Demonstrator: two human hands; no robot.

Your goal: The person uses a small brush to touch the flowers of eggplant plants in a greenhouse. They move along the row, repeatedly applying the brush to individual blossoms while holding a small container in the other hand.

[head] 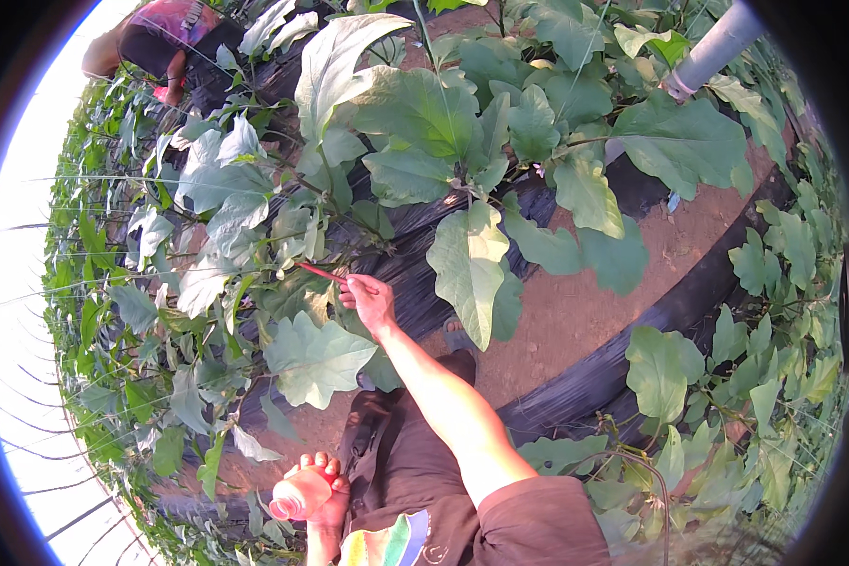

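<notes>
My right hand (371,303) pinches a thin red stick (323,272), possibly a brush, and reaches out over the plants. The stick's far end points left, at or close to small green buds or stems (289,260) of an eggplant plant; whether it touches them I cannot tell. Low in the view, my left hand (331,495) is wrapped around a small translucent bottle (304,493) that looks pinkish red. The bottle leans with its uncapped-looking mouth toward the lower left. A broad lobed leaf (320,359) spreads just below my right hand.
Large eggplant leaves (424,113) crowd ahead, with thin support strings (439,78) among them. Black plastic mulch (594,368) borders the bare soil path (559,304). A grey pole (718,49) slants in at upper right. Another person (177,49) bends among plants at upper left.
</notes>
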